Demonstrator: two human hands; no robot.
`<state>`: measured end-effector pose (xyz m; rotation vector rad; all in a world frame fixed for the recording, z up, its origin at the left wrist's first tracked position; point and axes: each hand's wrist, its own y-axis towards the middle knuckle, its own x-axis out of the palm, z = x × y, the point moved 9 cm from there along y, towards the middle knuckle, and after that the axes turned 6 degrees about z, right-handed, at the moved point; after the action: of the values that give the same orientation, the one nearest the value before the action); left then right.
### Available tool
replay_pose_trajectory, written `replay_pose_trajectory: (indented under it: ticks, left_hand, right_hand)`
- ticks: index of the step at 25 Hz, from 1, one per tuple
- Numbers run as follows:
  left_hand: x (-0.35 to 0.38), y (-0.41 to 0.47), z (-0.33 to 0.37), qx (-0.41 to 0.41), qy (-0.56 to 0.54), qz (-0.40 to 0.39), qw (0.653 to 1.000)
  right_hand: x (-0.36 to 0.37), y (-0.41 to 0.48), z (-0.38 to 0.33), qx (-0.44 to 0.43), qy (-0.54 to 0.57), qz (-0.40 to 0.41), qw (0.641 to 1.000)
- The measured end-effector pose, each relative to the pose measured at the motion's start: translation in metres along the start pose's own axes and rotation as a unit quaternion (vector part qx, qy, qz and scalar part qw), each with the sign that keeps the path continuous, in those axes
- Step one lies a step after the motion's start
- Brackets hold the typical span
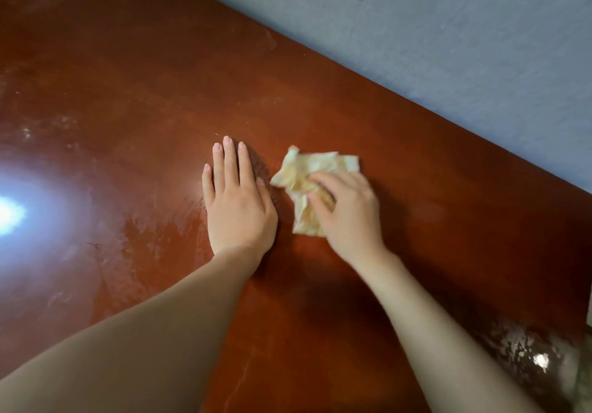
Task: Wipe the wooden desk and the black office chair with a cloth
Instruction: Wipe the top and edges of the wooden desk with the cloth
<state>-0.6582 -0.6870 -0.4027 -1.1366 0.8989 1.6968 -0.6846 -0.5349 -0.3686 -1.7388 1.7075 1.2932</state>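
Two bare forearms are seen nearest, the left forearm (128,348) and the right forearm (432,332), stretched across the reddish-brown wooden counter (144,92). The left hand (238,201) is laid flat on the counter, its grip wide, fingers straight and close together, nothing held. Just beside it, the crumpled pale yellow cloth (307,169) is held against the counter by the right hand (349,211), whose grip is closed over the cloth's near part with curled fingers. A bright glare (9,212) is reflected at the left edge. The counter's far edge is met by a grey-blue wall (448,28).
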Motion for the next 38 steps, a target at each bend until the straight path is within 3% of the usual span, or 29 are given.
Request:
replay_pose_trajectory:
  ticks: [3, 7, 22, 24, 28, 38]
  left_hand:
    - [-0.001, -0.001, 0.000, 0.010, 0.006, 0.005, 1.000]
    - [-0.001, 0.001, 0.000, 0.008, 0.005, 0.008, 1.000]
    - [-0.003, 0.002, -0.002, -0.007, -0.006, 0.027, 1.000]
    - [-0.002, 0.002, -0.003, -0.009, -0.008, 0.024, 1.000]
    - [-0.003, 0.001, -0.003, -0.008, -0.003, 0.021, 1.000]
    - [-0.001, 0.002, -0.002, 0.000, 0.000, 0.021, 1.000]
  right_hand:
    - [0.013, -0.021, -0.026, -0.067, 0.015, -0.053, 0.996]
    - [0.015, -0.002, -0.024, -0.072, -0.005, -0.032, 0.997]
    - [0.079, 0.194, 0.015, 0.106, -0.105, 0.001, 0.989]
    - [0.079, 0.191, 0.010, 0.082, -0.083, -0.012, 0.993]
    - [0.064, 0.136, -0.010, -0.047, -0.022, -0.051, 0.997]
    - [0.027, 0.028, -0.015, -0.186, 0.030, -0.172, 0.967]
